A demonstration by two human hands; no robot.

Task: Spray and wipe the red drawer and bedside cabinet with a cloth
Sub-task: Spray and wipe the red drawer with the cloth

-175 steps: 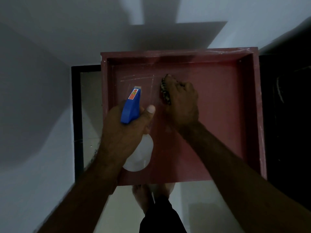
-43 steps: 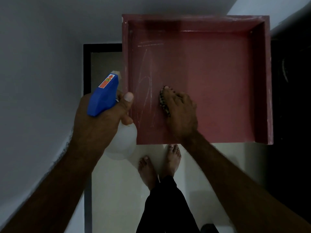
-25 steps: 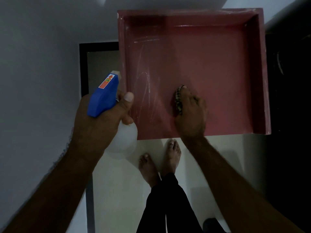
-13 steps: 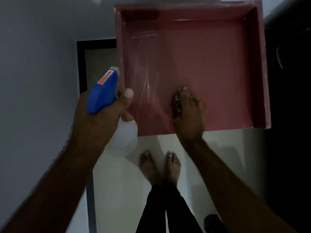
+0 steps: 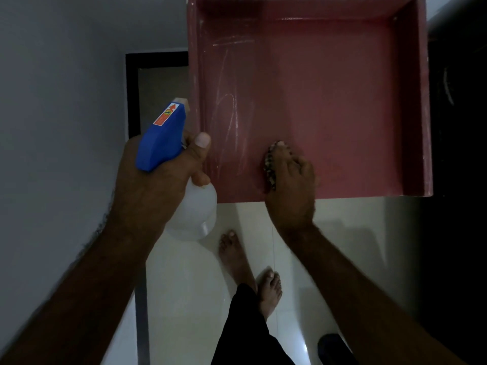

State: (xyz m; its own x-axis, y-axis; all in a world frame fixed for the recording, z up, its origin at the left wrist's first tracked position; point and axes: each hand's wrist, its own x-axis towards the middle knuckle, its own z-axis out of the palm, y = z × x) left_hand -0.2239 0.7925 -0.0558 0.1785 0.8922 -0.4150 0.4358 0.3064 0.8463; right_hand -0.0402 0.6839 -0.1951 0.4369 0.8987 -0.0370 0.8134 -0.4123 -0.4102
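Right, your right hand (image 5: 291, 188) is down inside the red drawer (image 5: 342, 88), fingers curled over a patterned cloth (image 5: 269, 167) and pressing it onto the drawer's base. It sits close to the near edge, a little left of centre. Only the cloth's dark speckled rim peeks out along the hand's left side (the rest is hidden under your palm). Your left hand (image 5: 155, 180) grips the neck of the spray bottle (image 5: 196, 214), thumb up beside the blue trigger head (image 5: 162, 139). The nozzle points away from you, just beside the drawer's left wall. The bottle hangs outside the drawer, by its near-left corner, with its pale body over the floor (image 5: 184, 299). Whitish streaks run down the left part of the drawer's base. You're looking straight down: glossy pale tiles below, your bare feet (image 5: 268, 288) near the drawer's near edge, a grey wall (image 5: 52, 101) filling the left.
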